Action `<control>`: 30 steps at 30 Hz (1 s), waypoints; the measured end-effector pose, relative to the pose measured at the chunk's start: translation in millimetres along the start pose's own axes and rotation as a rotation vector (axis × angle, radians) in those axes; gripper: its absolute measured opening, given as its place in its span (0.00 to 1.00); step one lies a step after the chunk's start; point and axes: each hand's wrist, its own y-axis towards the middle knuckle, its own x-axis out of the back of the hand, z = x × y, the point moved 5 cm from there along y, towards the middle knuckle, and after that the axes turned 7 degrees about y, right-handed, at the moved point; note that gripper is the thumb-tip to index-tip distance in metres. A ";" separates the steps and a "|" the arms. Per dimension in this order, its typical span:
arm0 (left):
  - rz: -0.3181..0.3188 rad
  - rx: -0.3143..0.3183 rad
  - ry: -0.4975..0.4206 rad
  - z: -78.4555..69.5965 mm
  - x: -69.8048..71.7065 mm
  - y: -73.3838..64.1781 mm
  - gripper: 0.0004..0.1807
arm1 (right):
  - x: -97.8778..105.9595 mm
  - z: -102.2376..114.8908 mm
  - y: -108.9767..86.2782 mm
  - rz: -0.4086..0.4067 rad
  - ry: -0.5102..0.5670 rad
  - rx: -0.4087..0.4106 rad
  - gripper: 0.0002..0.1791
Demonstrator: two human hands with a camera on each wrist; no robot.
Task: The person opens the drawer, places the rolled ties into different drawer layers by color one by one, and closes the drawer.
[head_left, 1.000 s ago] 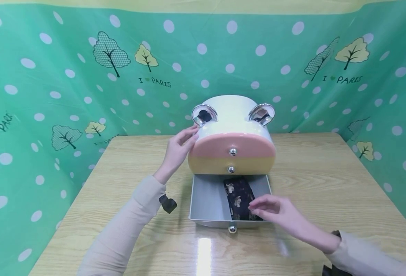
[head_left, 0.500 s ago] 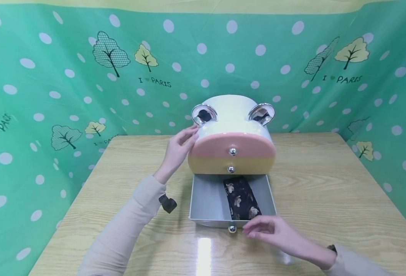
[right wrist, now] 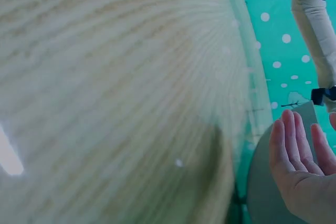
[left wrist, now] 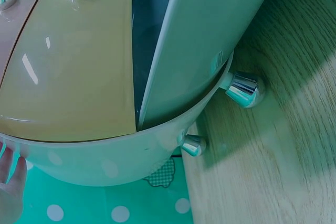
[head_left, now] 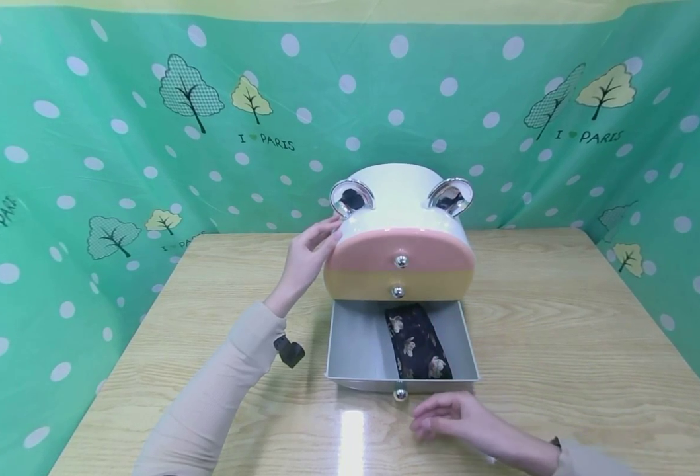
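A small white drawer cabinet (head_left: 397, 192) with two round chrome ears stands mid-table in the head view. Its pink top drawer (head_left: 367, 250) and yellow middle drawer (head_left: 355, 284) are closed, while the pale bottom drawer (head_left: 358, 340) is pulled out. Inside that one lies a folded dark cloth (head_left: 416, 344) with a light floral print. My left hand (head_left: 305, 258) rests with extended fingers against the cabinet's left side; its fingertips show in the left wrist view. Just in front of the bottom drawer's chrome knob (head_left: 400, 395), my right hand (head_left: 459, 420) hovers with loosely bent fingers, holding nothing.
The wooden table (head_left: 564, 330) extends on both sides of the cabinet. Behind it hangs a green dotted cloth backdrop (head_left: 350, 119) with printed trees. In the left wrist view a chrome foot (left wrist: 193, 145) juts from the cabinet.
My right hand has drawn back from over the cloth in the drawer, moving down toward me and slightly left, past the drawer front. The left hand stays put.
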 end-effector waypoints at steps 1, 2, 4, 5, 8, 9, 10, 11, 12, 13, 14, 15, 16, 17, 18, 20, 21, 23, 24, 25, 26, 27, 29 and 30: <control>0.000 0.001 -0.001 -0.1 0.0 0.0 0.17 | -0.4 -2.2 0.5 -0.002 0.025 -0.007 0.18; 0.000 0.002 -0.002 0.1 0.0 0.2 0.17 | -0.7 -4.5 1.0 -0.005 0.049 -0.018 0.18; 0.001 0.005 -0.005 0.1 0.0 0.4 0.17 | -0.8 -9.2 2.2 -0.018 0.092 -0.046 0.19; 0.001 0.006 -0.007 0.2 0.1 0.4 0.17 | -0.8 -11.5 2.9 -0.029 0.113 -0.065 0.19; 0.001 0.012 -0.006 0.3 0.3 0.4 0.17 | -0.6 -17.6 5.2 -0.070 0.177 -0.130 0.21; 0.000 0.011 -0.005 0.1 0.3 0.4 0.17 | -0.5 -19.7 5.7 -0.089 0.202 -0.153 0.21; -0.002 0.010 -0.003 0.0 0.3 0.4 0.17 | -0.6 -21.7 5.9 -0.104 0.229 -0.172 0.21; -0.003 0.009 -0.002 0.3 0.3 0.6 0.17 | -0.8 -23.5 6.2 -0.118 0.255 -0.187 0.22; -0.004 0.007 -0.001 0.1 0.2 0.6 0.16 | -1.2 -25.5 6.3 -0.130 0.285 -0.204 0.22; -0.006 0.004 0.001 0.1 0.1 0.7 0.16 | -1.6 -27.8 6.2 -0.139 0.317 -0.219 0.22; -0.008 0.002 0.001 0.1 -0.1 0.8 0.16 | -2.1 -30.2 5.9 -0.146 0.338 -0.235 0.23; -0.008 0.000 0.002 0.1 -0.2 0.8 0.16 | -2.5 -32.2 5.8 -0.153 0.361 -0.250 0.23; -0.009 0.000 0.002 0.1 -0.3 0.9 0.16 | -2.9 -33.8 5.8 -0.156 0.379 -0.259 0.23; -0.008 0.000 0.000 -0.2 -0.3 0.9 0.16 | -3.2 -35.4 6.0 -0.162 0.392 -0.269 0.24; -0.007 0.002 0.001 -0.5 -0.4 0.9 0.16 | -3.4 -36.7 6.2 -0.166 0.404 -0.278 0.25; -0.004 0.012 0.001 -1.1 -0.3 0.9 0.16 | -3.4 -38.7 7.3 -0.181 0.425 -0.288 0.26; -0.001 0.018 0.002 -1.9 -0.1 0.8 0.16 | -3.3 -39.5 7.8 -0.188 0.435 -0.292 0.26; 0.004 0.033 -0.001 -5.6 0.1 0.0 0.16 | -3.2 -40.9 9.0 -0.206 0.458 -0.299 0.27; 0.007 0.039 -0.001 -8.6 0.2 -0.8 0.16 | -3.2 -41.5 9.6 -0.211 0.472 -0.300 0.27; 0.009 0.043 0.000 -12.1 0.2 -1.7 0.16 | -3.2 -42.2 10.3 -0.219 0.486 -0.302 0.27; 0.010 0.046 0.002 -15.8 0.2 -2.7 0.16 | -3.4 -42.7 10.9 -0.224 0.501 -0.302 0.27; 0.012 0.049 0.003 -19.5 0.0 -3.7 0.16 | -3.6 -43.1 11.6 -0.229 0.514 -0.301 0.26; 0.013 0.049 0.003 -25.7 -0.3 -5.5 0.16 | -4.1 -43.8 13.2 -0.240 0.544 -0.299 0.25; 0.015 0.049 0.005 -26.7 -0.6 -5.8 0.16 | -4.2 -44.4 13.7 -0.246 0.557 -0.297 0.24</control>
